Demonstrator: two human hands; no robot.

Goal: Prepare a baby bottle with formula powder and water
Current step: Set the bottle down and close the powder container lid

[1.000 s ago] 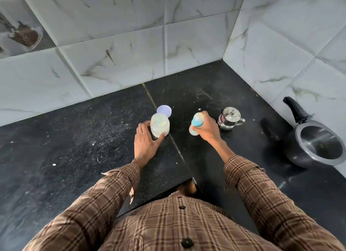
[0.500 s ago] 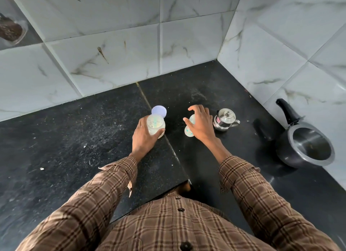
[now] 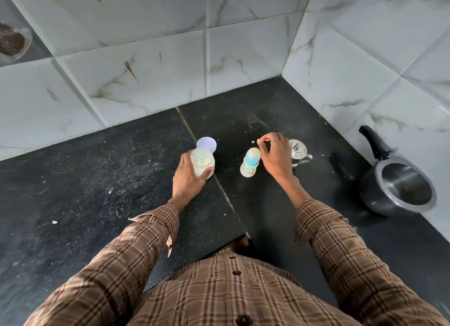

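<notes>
Jar [image 3: 202, 163]: open, gripped by left hand [image 3: 187, 179].
Bottle [image 3: 250, 165]: upright, capped.
Right hand [image 3: 276, 155]: beside bottle, fingers loosely curled, empty.

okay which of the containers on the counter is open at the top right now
The formula jar, gripped by the left hand: its lid lies behind it. The baby bottle still wears its blue cap, and the steel pot has its lid on.
</notes>
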